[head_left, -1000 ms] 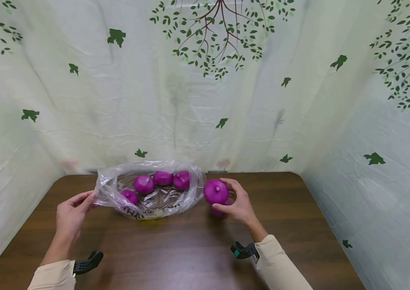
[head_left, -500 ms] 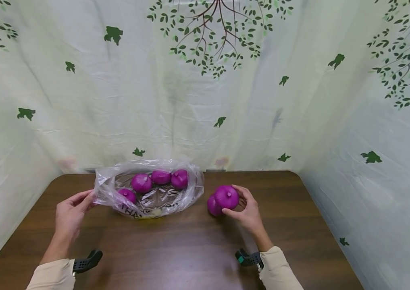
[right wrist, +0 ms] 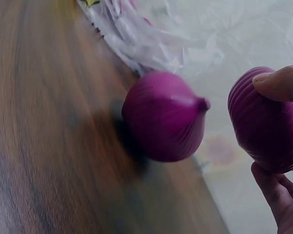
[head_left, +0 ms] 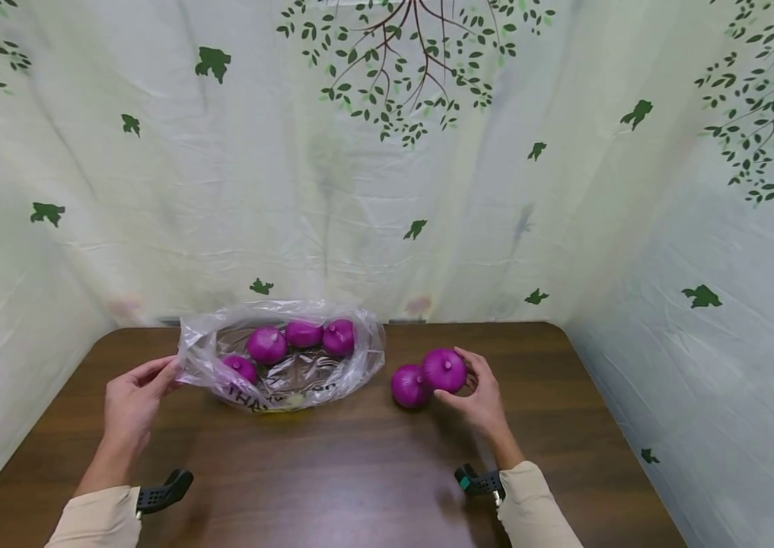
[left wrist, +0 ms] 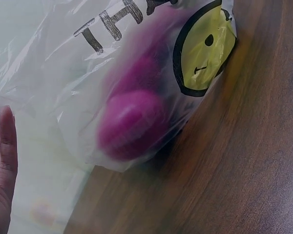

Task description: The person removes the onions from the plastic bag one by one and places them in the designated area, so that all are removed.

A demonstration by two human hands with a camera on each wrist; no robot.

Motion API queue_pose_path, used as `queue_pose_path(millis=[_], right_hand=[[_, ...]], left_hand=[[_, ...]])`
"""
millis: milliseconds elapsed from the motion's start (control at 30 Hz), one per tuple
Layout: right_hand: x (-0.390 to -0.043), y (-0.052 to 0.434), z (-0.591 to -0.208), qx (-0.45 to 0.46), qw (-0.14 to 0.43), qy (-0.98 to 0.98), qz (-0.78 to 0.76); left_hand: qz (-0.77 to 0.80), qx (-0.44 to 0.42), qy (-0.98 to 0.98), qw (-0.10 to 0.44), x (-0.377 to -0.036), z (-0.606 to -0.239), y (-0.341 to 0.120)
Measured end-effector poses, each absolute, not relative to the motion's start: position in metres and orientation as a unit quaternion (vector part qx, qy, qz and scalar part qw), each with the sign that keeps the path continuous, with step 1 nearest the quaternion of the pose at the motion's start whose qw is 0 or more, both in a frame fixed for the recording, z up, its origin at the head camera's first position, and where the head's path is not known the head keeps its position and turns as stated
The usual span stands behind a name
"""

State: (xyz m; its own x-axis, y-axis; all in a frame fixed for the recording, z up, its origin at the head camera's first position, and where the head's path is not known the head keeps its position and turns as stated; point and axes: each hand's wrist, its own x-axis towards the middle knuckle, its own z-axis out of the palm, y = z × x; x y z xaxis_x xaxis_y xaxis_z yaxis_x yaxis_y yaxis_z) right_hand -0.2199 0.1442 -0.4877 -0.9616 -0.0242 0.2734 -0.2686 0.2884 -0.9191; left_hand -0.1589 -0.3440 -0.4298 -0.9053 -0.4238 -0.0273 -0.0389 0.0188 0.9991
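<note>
Two purple onions sat outside the clear plastic bag, just to its right on the brown table. The right hand gripped the held onion, thumb and fingers curled round it, just beside the loose onion that rested on the wood; whether the two touched could not be told. The left hand pinched the bag's left rim, holding the mouth up. Four more onions lay inside the bag, the bagged onion nearest that hand pressed against the plastic above the smiley print. Bare wood stretched wide nearer the person than the bag, and right of the bag beyond the two onions toward the table's rounded far corner; the bag's back sat close to the far edge and the leaf-print curtain. Compared with a second before, the held onion had moved away from the bag's mouth, uncovering the loose onion, while the left hand's grip stayed unchanged.
</note>
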Motion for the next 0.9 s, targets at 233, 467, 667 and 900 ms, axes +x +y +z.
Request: queue_pose_path(millis=[233,467,667,900], right_hand=[[-0.225,0.151,-0.496,0.086,0.120,-0.802,0.579],[-0.231,0.159,-0.509,0.061,0.142,-0.821,0.550],[-0.235,0.160,-0.519,0.036,0.126,-0.831,0.541],[-0.238,0.161,-0.530,0.015,0.106,-0.832,0.545]], left_hand=[[-0.669,0.171,-0.709,0.142,-0.160,-0.428,-0.342],[-0.677,0.167,-0.702,0.146,-0.162,-0.428,-0.341],[-0.679,0.171,-0.698,0.150,-0.160,-0.428,-0.344],[-0.685,0.171,-0.692,0.151,-0.158,-0.430,-0.345]])
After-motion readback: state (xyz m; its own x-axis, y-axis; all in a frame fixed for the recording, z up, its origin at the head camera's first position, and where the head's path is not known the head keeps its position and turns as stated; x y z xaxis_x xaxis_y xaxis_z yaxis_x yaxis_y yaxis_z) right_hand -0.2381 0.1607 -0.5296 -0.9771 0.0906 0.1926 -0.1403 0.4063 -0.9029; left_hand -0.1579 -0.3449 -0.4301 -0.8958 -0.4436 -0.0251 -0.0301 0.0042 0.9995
